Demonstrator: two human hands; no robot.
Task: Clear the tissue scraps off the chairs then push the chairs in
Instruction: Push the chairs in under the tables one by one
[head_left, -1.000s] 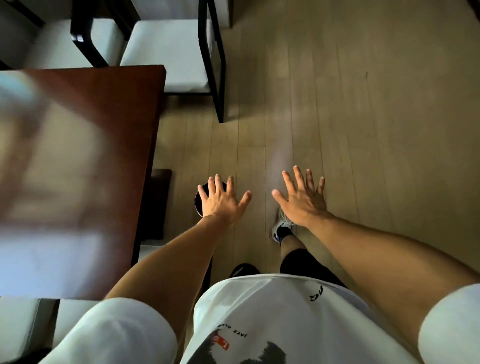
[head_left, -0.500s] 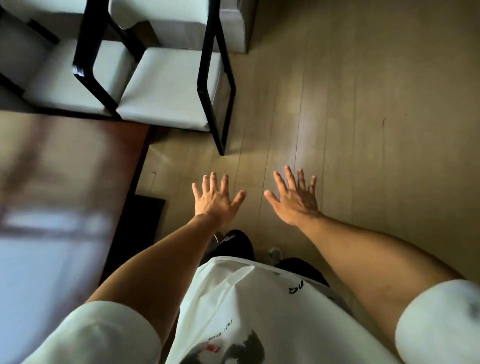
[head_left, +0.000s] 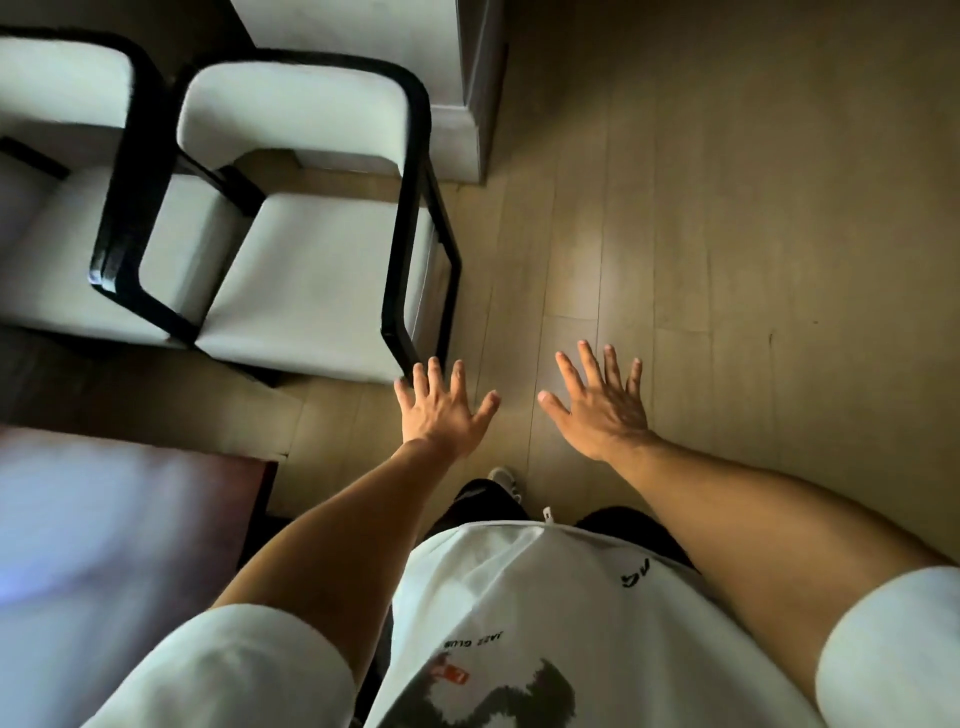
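Two white-cushioned chairs with black frames stand side by side at the upper left. The nearer chair (head_left: 317, 275) has a bare seat, and no tissue scrap shows on it. The second chair (head_left: 57, 244) is cut off by the left edge. My left hand (head_left: 441, 410) is spread flat with straight fingers, just in front of the near chair's black armrest (head_left: 405, 260); whether it touches it I cannot tell. My right hand (head_left: 602, 405) is spread the same way over the floor, holding nothing.
The dark red-brown table (head_left: 130, 519) fills the lower left, its corner near my left arm. A white wall corner or pillar (head_left: 457, 78) stands behind the near chair. Pale wooden floor (head_left: 753, 234) stretches to the right. My shoe (head_left: 501, 475) shows below my hands.
The view has shifted so the chairs come closer and the table slides down and left. Both hands stay spread; my left hand has neared the chair's armrest.
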